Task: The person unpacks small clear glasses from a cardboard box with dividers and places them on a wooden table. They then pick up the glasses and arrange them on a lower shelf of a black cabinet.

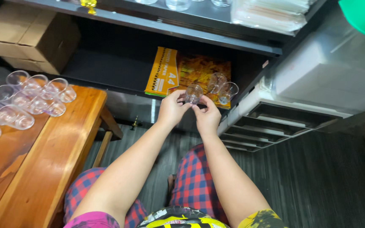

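A small clear plastic cup [193, 93] sits just above the middle of the frame, pinched between both hands over the edge of a dark lower shelf [106, 69]. It is tipped so its mouth faces the camera. The left hand [172, 109] closes its fingertips on the cup's left side, and the right hand [208, 117] closes thumb and forefinger on its right side; both are curled nearly shut around it, neither palm touching.

Thin, light plastic of this kind likely needs only a soft pinch at the rim and base, since a hard squeeze could buckle the wall. Keeping both wrists steady should stop it slipping sideways.

Just right of the held cup, two more clear cups [221, 86] lie on their sides on the shelf, resting on an orange-and-yellow paper pad [170, 71]. At the left of the frame a wooden desk [64, 143] carries a cluster of similar clear cups [26, 99], mostly lying over and touching one another. A cardboard box [26, 36] sits in the upper left. At the right are grey plastic drawers [275, 122], with a green bowl edge [364, 17] in the top right corner. Red checked trousers [195, 181] show at the bottom.
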